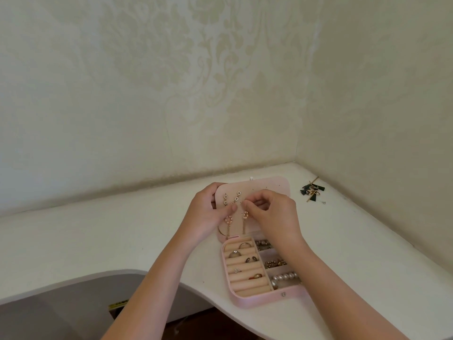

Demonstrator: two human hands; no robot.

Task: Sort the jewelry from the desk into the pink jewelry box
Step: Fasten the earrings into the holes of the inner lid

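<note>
1. Head view: a rounded pink leatherette jewelry box [257, 299] lies open on the white curved desk [98, 241], with its lid [269, 186] folded back.
2. The left hand [206, 212] grips the lid's left edge, thumb on its front.
3. The right hand [272, 214] pinches the top of a gold drop earring with a pearl ring [245, 218] against the lid.
4. Gold and silver rings [244, 246] sit in the beige rolls.
5. A heap of dark green tassel jewelry [311, 191] lies near the desk's far right corner.

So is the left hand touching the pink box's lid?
Touching. In the head view the left hand curls its fingers over the left edge of the lid, gripping it.
</note>
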